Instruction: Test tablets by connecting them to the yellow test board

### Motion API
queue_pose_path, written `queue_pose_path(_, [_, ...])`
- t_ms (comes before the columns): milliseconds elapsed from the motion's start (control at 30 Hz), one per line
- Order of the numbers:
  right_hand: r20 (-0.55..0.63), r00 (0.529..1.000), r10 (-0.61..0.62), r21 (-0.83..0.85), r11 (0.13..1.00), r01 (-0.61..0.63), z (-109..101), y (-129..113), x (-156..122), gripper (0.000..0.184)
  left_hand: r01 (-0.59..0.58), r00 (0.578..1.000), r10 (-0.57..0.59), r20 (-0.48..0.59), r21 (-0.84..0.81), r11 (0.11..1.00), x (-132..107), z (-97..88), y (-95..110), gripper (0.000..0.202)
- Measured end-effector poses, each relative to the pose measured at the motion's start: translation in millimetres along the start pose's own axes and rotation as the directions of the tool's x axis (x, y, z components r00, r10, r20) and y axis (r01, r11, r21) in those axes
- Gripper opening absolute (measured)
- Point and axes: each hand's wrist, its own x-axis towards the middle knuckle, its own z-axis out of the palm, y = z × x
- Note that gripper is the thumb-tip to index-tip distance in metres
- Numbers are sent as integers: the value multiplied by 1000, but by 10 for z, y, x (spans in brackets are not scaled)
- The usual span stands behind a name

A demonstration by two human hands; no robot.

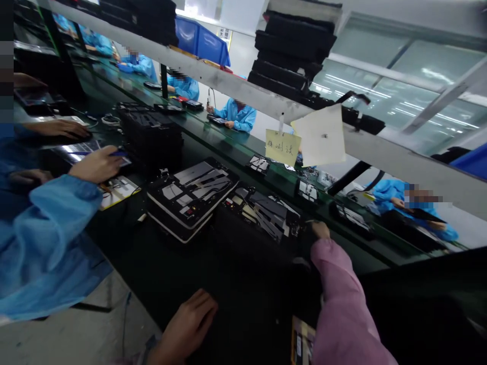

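Observation:
My left hand [190, 322] rests near the front edge of the dark green table, fingers together and loosely curled, with nothing visible in them. Stretched forward in a pink sleeve [338, 299], my right hand [321, 230] is at the right end of a stack of black flat devices [266, 213]. Its fingers look bent; dark surroundings hide what they hold. Just left of that stack lies another pile of flat devices [198, 187] with grey panels and thin black cables, pale along the edges.
A co-worker's hand [99, 165] in a blue sleeve holds a blue pen-like tool at left. Behind it stands a tall black stack [150, 134]. Single devices lie on the far strip [308, 191]. A shelf rail [236, 83] with hanging notes [283, 146] crosses above.

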Motion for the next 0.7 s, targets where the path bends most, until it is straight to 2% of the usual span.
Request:
queue_pose_path(100, [91,996,22,140,990,-34,52,-82,-248,33,26,1000,-27,-2,-34,999,-22,19,-27,24])
queue_pose_path(200, [207,978,6,331,941,-76,146,-77,-649,39,61,998,-60,15,-120,991,3,-9,-55,23])
queue_pose_path(300, [301,954,-13,520,840,-153,193,-53,-984,37,90,996,-86,28,-297,950,178,-174,11,21])
queue_pose_path(333, [318,948,-10,544,821,-174,196,-54,-1049,36,83,996,-90,-4,-342,936,280,-255,66,24])
queue_pose_path(400, [325,946,9,540,819,-194,194,-79,-1110,34,-2,996,-29,-84,-348,938,532,-422,213,32])
queue_pose_path(467, [318,948,27,536,819,-203,194,-127,-1119,34,-73,994,36,-108,-360,930,811,-552,369,37])
queue_pose_path(600, [259,966,18,548,821,-162,209,-218,-1147,31,-15,998,-15,-63,-449,893,1231,-628,526,41])
queue_pose_path(700, [206,979,8,585,801,-130,202,-192,-1194,26,39,996,-72,-45,-508,861,1307,-585,487,35])
